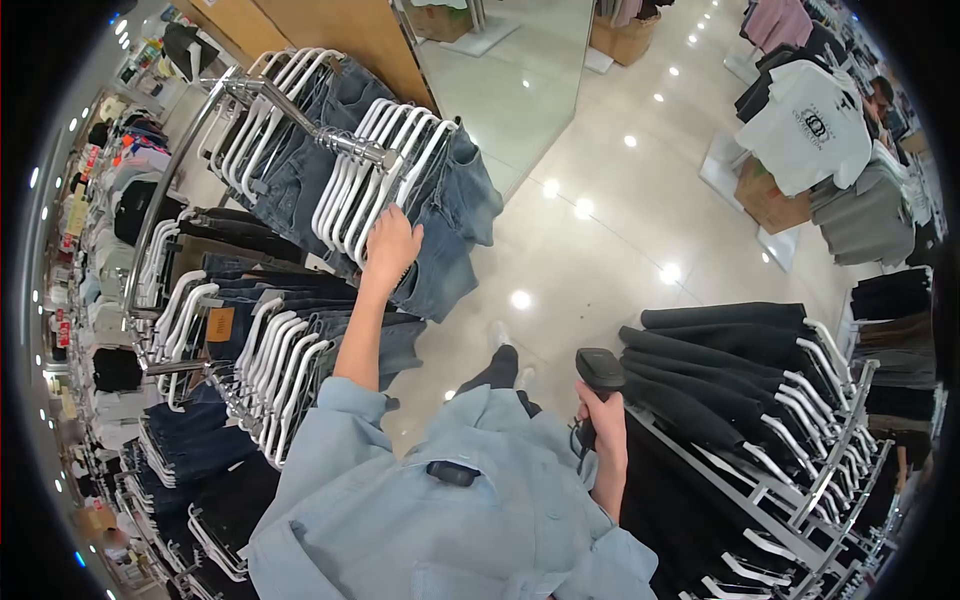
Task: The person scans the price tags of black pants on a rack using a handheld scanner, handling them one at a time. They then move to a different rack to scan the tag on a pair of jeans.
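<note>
My left hand [391,245] reaches up to a row of denim shorts [455,215] on white hangers [375,170], its fingers on the hangers and the denim at the front of the rail. My right hand [603,420] is held low by my waist, shut around the grip of a black handheld scanner [598,372] whose head points up and left. I wear a light blue shirt with a small black device [452,473] clipped on the chest.
A chrome rack [190,130] on the left carries jeans on white hangers on several levels. A rack of black trousers [730,370] stands to the right. White and grey T-shirts [815,125] hang at the far right. Glossy tiled floor [600,230] lies between.
</note>
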The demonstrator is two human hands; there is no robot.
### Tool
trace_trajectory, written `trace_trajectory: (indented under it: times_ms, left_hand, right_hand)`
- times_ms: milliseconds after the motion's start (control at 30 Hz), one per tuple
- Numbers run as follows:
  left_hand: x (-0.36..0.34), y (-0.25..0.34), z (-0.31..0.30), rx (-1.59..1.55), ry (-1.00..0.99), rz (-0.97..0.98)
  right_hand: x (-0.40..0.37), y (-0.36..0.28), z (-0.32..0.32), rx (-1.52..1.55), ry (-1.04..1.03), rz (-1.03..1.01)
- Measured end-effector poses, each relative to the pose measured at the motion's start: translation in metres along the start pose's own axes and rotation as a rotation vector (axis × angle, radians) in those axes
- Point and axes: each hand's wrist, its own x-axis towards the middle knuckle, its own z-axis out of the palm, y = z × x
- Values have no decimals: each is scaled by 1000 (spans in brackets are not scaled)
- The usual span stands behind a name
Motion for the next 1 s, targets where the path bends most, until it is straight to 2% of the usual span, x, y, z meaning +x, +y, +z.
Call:
trace_trajectory:
  times_ms: [33, 133, 267, 333, 467, 600, 667, 733, 767, 833, 967, 1000]
  left_hand:
    - [9, -4, 7, -25, 61, 21]
    - [32, -5, 7, -214, -78, -153]
    - [64, -45, 46, -439, -111, -165]
    - [74, -61, 59, -556, -261, -129]
    - [76, -64, 71, -578, -210, -159]
    - [79, -70, 93, -675, -185, -77]
    - [76, -57, 66, -1020, -394, -131]
    - [75, -48, 40, -1036, -554, -149]
    - [74, -51, 41, -1047, -561, -154]
    - [71, -54, 48, -1355, -713, -193]
    - [64, -54, 48, -1393, -792, -231]
    - [59, -51, 45, -1520, -794, -287]
  right_hand:
    - [5, -5, 5, -22, 10, 10]
    - [17, -32, 24, -62, -17, 27]
    - [45, -51, 48, -127, -63, 10]
    - [55, -64, 62, -119, -87, 17]
    - [72, -89, 92, -157, -115, 14]
    - [87, -104, 119, -224, -147, 35]
    - [95, -109, 131, -257, -148, 38]
    - [104, -109, 141, -290, -186, 6]
    - [107, -109, 146, -299, -180, 14]
    - [110, -118, 160, -192, -177, 11]
    - [133, -129, 181, -175, -170, -16]
    - [141, -131, 189, -187, -175, -15]
